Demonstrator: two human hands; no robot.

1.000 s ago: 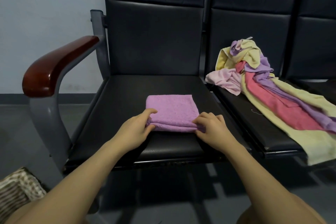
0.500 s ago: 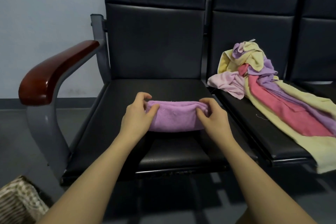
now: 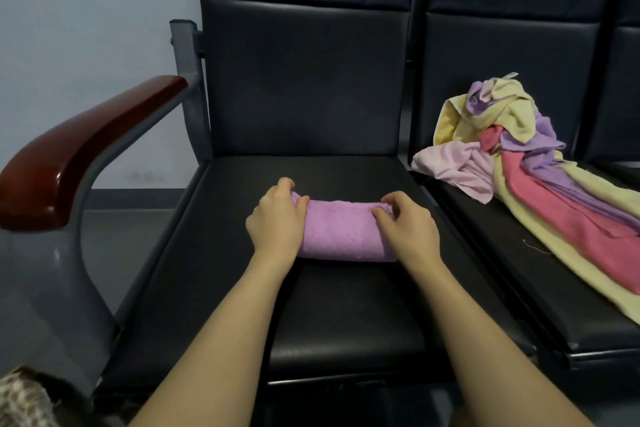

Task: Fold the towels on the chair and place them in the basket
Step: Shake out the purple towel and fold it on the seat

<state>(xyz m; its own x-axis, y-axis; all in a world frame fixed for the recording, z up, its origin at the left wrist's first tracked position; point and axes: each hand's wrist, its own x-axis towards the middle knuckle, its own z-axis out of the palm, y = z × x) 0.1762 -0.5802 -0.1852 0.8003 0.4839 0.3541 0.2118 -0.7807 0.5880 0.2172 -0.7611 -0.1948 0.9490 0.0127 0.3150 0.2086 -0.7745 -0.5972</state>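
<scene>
the purple towel (image 3: 341, 230) lies mid-seat on the black chair (image 3: 311, 305), its long axis running left to right between the hands. the left hand (image 3: 277, 218) pinches its left end, the right hand (image 3: 407, 227) its right end, fingers curled over the far edge. it looks plush, doubled into a thick band. the basket (image 3: 20, 399) sits low, left of the chair, nearer the left hand

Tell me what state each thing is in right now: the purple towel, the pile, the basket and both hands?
Purple towel: folded small, lying on the seat, gripped at both ends.
Towel pile: unfolded, heaped on the next seat, trailing over its front edge.
Basket: on the floor at lower left, mostly out of view.
Left hand: grips the towel's left end.
Right hand: pinches its right end.
</scene>
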